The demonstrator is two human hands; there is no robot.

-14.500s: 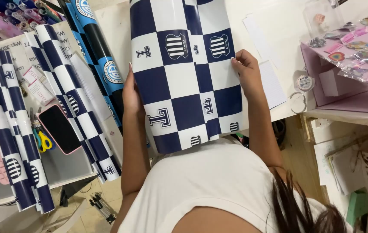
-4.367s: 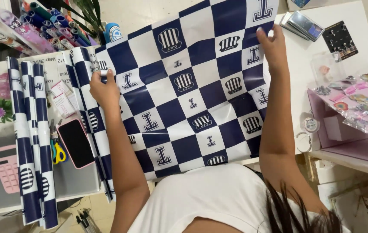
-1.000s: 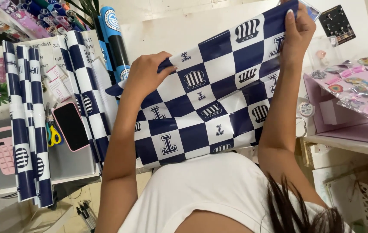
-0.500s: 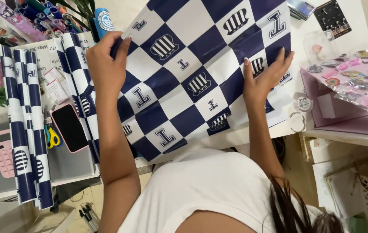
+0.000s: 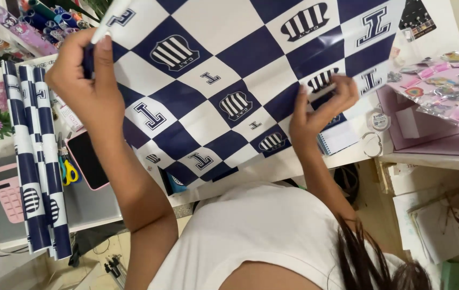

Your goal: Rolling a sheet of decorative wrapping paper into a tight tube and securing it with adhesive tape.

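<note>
Holding a big blue and white checkered paper (image 5: 224,86), the left hand (image 5: 87,80) pinches its upper left edge; the right hand (image 5: 318,107) pinches its right edge.

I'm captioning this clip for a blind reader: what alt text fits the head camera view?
A person's left hand and right hand grip opposite edges of a navy-and-white checkered sheet spread above a white desk. Matching rolled sheets, scissors and a pink calculator lie to the left, a pink box to the right.
</note>
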